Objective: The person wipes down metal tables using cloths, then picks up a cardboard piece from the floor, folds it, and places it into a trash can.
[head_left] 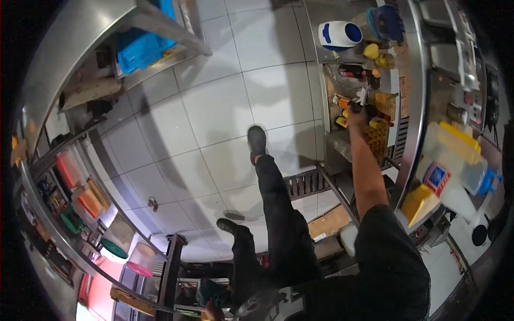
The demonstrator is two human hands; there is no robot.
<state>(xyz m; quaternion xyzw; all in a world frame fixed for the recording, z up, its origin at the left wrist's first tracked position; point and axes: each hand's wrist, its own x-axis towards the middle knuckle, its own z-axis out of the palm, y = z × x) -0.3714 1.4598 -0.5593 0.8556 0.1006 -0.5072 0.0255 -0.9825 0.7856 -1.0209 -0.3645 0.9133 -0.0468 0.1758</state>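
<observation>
My right hand [355, 116] reaches into a low steel shelf at the right, among several small sauce bottles. Its fingers are at an orange-labelled bottle [343, 102]; they are too small and shadowed to show a grip. A yellow-labelled bottle [341, 122] lies close beside the wrist. Dark bottles [350, 70] lie farther back on the same shelf, and a yellow basket [377, 140] stands beside the forearm. At the bottom edge, my left hand [213, 311] is partly cut off, its fingers closed on a dark green cloth [210, 291].
A white and blue container [340, 35] stands at the shelf's far end. Above the shelf, a steel counter carries plastic tubs [455, 155]. At the left, a steel rack holds tubs [116, 241], and a blue crate [142, 51] sits under a table. Pale floor tiles [214, 107] lie between.
</observation>
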